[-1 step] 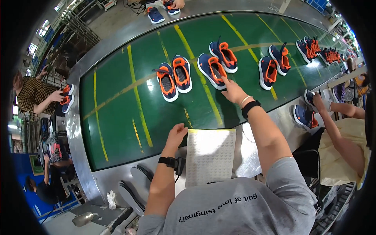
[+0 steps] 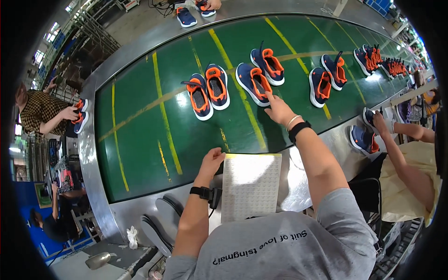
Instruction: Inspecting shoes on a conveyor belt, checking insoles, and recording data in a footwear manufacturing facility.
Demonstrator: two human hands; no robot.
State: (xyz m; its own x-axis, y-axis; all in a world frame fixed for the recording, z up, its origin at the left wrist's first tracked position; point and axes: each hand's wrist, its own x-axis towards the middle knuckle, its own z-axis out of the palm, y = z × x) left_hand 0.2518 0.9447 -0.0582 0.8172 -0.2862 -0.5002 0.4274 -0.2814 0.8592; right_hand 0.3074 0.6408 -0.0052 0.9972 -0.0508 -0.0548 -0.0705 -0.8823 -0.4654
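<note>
My right hand (image 2: 281,111) reaches over the green belt, index finger at the heel of a navy sneaker (image 2: 248,80) with orange lining. The thumb stands apart from the shoe, and the hand grips nothing that I can see. The sneaker's mate (image 2: 266,63) lies just beyond it. Nearer me, my left hand (image 2: 211,163) hovers at the belt's front edge with curled fingers. Whatever they may hold is hidden. Beside that hand lies a white label sheet (image 2: 252,186), its upper left corner close to the fingertips.
Another sneaker pair (image 2: 218,88) sits left on the belt (image 2: 140,154); one more (image 2: 320,88) stands right. Dark insoles (image 2: 156,233) lie by my left arm. Co-workers handle shoes at the right (image 2: 364,140), far left (image 2: 80,122) and far side (image 2: 186,18).
</note>
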